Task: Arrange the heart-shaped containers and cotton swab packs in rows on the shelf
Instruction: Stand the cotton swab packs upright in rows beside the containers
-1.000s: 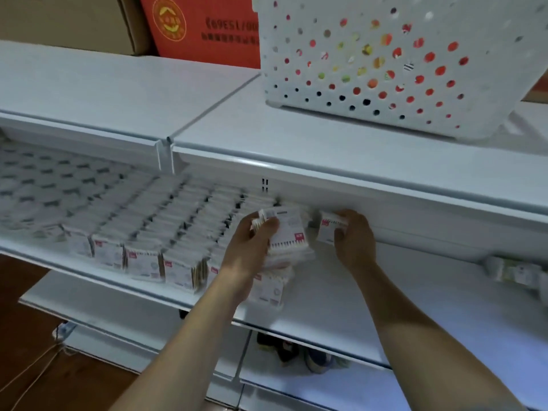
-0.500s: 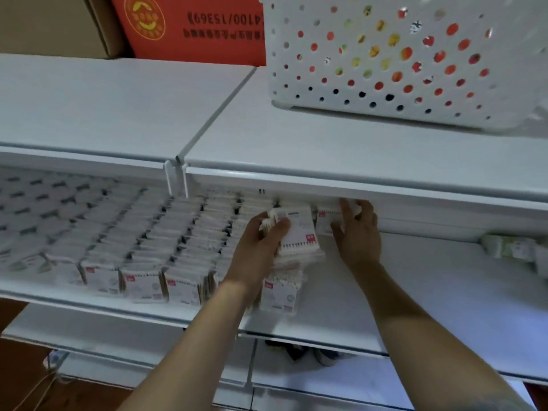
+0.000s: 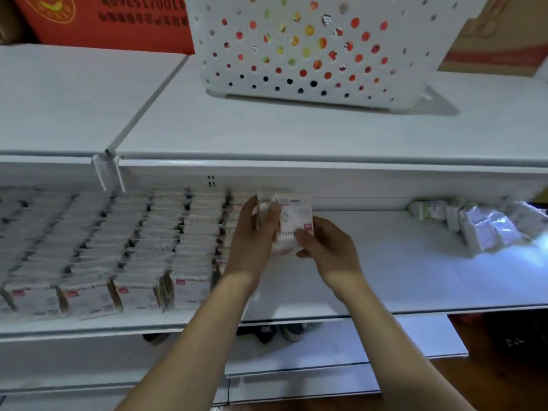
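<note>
Several rows of cotton swab packs (image 3: 118, 247) stand upright on the left half of the middle shelf (image 3: 400, 280). My left hand (image 3: 252, 238) grips a small stack of cotton swab packs (image 3: 293, 221) just right of the last row. My right hand (image 3: 326, 247) pinches the lower right corner of the front pack in that stack. The packs are white with a small red label. No heart-shaped container can be made out.
A white perforated basket (image 3: 311, 48) with colourful items stands on the top shelf (image 3: 267, 129). A red box (image 3: 112, 19) stands behind it. Loose plastic-wrapped packs (image 3: 480, 223) lie at the middle shelf's right end. Lower shelves and dark shoes (image 3: 267, 333) are below.
My right hand left the pack at the back of the shelf and came forward to the stack in my left hand. The view tilted down and to the right.
</note>
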### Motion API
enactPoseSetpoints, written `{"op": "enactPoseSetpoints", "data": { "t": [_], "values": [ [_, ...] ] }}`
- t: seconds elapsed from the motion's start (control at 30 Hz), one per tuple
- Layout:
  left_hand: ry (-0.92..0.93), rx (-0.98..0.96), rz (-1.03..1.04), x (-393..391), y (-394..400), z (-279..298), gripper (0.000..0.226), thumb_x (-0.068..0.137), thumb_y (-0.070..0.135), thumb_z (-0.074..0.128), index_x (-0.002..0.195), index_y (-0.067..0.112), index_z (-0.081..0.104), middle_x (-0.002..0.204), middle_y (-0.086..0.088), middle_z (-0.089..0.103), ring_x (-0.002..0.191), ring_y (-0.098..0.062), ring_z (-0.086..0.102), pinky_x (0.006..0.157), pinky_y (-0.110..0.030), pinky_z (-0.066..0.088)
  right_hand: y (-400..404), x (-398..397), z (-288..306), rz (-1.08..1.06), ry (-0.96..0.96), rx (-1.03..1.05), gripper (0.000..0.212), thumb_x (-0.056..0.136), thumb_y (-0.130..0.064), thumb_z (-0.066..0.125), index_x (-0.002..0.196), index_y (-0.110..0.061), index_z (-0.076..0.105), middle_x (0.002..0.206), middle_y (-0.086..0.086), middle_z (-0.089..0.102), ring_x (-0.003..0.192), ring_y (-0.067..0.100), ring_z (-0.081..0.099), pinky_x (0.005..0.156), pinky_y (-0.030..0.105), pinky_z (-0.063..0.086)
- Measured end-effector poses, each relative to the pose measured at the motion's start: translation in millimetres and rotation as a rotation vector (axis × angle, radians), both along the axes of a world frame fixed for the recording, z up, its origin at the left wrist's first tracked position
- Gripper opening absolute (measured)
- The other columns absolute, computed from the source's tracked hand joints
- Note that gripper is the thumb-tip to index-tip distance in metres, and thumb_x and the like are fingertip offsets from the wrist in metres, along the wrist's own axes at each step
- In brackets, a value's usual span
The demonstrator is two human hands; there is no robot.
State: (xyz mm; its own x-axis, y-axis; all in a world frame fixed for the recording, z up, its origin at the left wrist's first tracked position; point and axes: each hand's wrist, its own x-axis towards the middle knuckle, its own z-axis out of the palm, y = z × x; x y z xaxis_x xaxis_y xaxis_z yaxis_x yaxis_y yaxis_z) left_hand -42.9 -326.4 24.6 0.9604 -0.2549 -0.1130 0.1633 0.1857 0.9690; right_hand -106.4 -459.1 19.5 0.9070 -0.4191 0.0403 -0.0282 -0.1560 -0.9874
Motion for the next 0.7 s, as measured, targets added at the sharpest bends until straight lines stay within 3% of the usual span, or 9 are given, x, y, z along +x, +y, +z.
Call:
{"op": "enactPoseSetpoints", "data": {
  "t": [0.07,0.17,0.3,0.4,0.47,0.6,0.7],
  "values": [
    [0.040,-0.068,-0.031,-3,-7,-3,0.076,0.080,0.052,0.073,0.147,0.032,0.042,0.138,-0.001,0.059,0.109,-0.017,0.069,0.078,-0.046,0.062,-7,-5,-1,-0.032,-0.029,0.144,0.017,0.094,-0.013,0.066,0.107,-0.023,0.068,0.097,0.003,0.076,0.084,0.023,0.073,0.071,0.032,0.058],
    [0.047,-0.062,0.007,-8,-17,-4,0.053,0.096,0.021,0.065,0.145,0.029,0.046,0.136,-0.004,0.059,0.106,-0.018,0.069,0.069,-0.040,0.062,-25,-8,-4,-0.115,-0.105,0.269,0.028,0.094,-0.003,0.062,0.115,-0.021,0.067,0.104,0.006,0.074,0.091,0.023,0.070,0.073,0.032,0.059],
    [0.087,-0.068,0.165,-9,-24,-5,0.049,0.097,0.013,0.062,0.143,0.026,0.049,0.145,-0.008,0.049,0.116,-0.024,0.061,0.060,-0.032,0.060,-69,-6,-10,-0.140,-0.135,0.410,0.042,0.099,-0.003,0.054,0.132,-0.028,0.060,0.125,0.006,0.064,0.106,0.024,0.066,0.082,0.040,0.060],
    [0.082,-0.085,0.275,-9,-23,-6,0.045,0.096,0.015,0.064,0.139,0.022,0.051,0.145,-0.011,0.050,0.115,-0.026,0.062,0.060,-0.033,0.059,-92,9,-23,-0.085,-0.005,0.152,0.052,0.097,-0.009,0.058,0.140,-0.037,0.045,0.127,0.003,0.057,0.103,0.024,0.065,0.080,0.047,0.060],
    [0.077,-0.085,0.322,-11,-20,-5,0.041,0.096,0.016,0.064,0.134,0.023,0.051,0.139,-0.011,0.055,0.107,-0.023,0.066,0.062,-0.037,0.060,-96,27,-30,-0.101,0.117,-0.151,0.061,0.091,-0.013,0.064,0.144,-0.032,0.040,0.117,0.000,0.058,0.097,0.021,0.063,0.076,0.041,0.058],
    [0.089,-0.093,0.392,-14,-8,-3,0.050,0.097,0.013,0.063,0.143,0.020,0.047,0.135,-0.009,0.054,0.101,-0.018,0.065,0.060,-0.035,0.061,-83,60,-35,-0.086,0.136,-0.374,0.048,0.086,-0.014,0.065,0.131,-0.025,0.055,0.114,-0.006,0.065,0.093,0.013,0.060,0.074,0.023,0.042],
    [0.092,-0.061,0.391,-12,0,-2,0.053,0.097,0.015,0.064,0.145,0.023,0.045,0.145,-0.011,0.047,0.114,-0.024,0.061,0.062,-0.035,0.061,-71,86,-38,-0.025,0.047,-0.589,0.033,0.087,-0.011,0.064,0.119,-0.016,0.067,0.118,0.004,0.069,0.105,0.023,0.063,0.083,0.024,0.043]
  ]
}}
